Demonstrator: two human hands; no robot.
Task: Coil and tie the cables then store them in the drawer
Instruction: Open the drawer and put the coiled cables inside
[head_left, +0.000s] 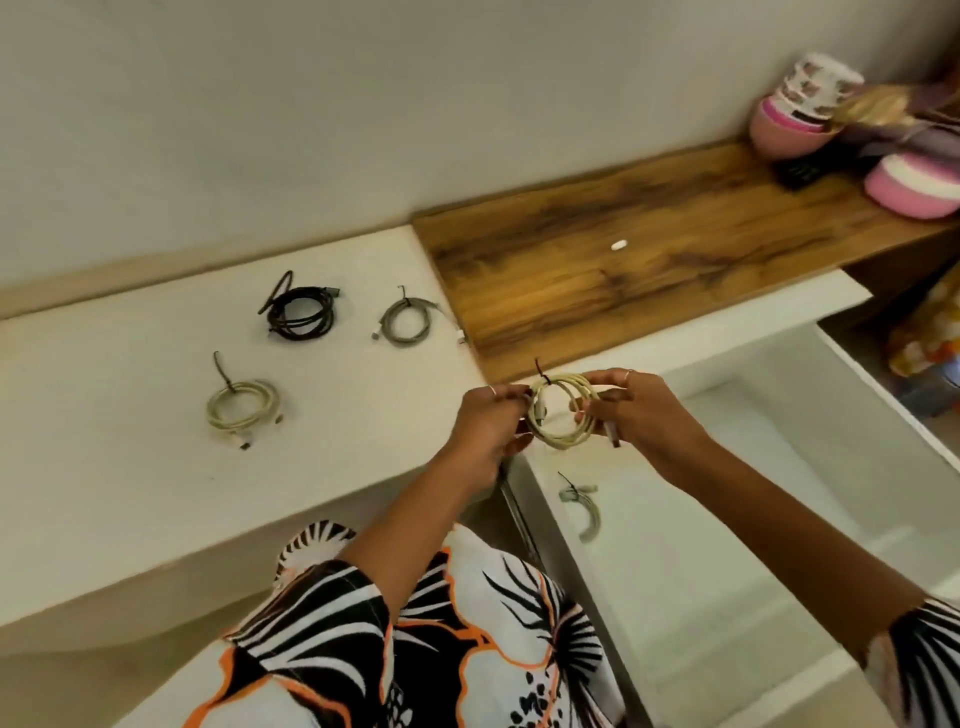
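Held coil: cream cable coil (561, 415), tied, above the open drawer (701, 545) front edge.
Left hand (485, 423): pinches the coil's left side.
Right hand (636, 410): grips its right side.
In drawer: grey coil (584, 512).
Left of drawer, on white counter (104, 441): three tied coils.

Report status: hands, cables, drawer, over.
Left hand and right hand both grip the cream coil, tie on. One grey coil in open drawer; three coils on white counter. Nothing in the way.
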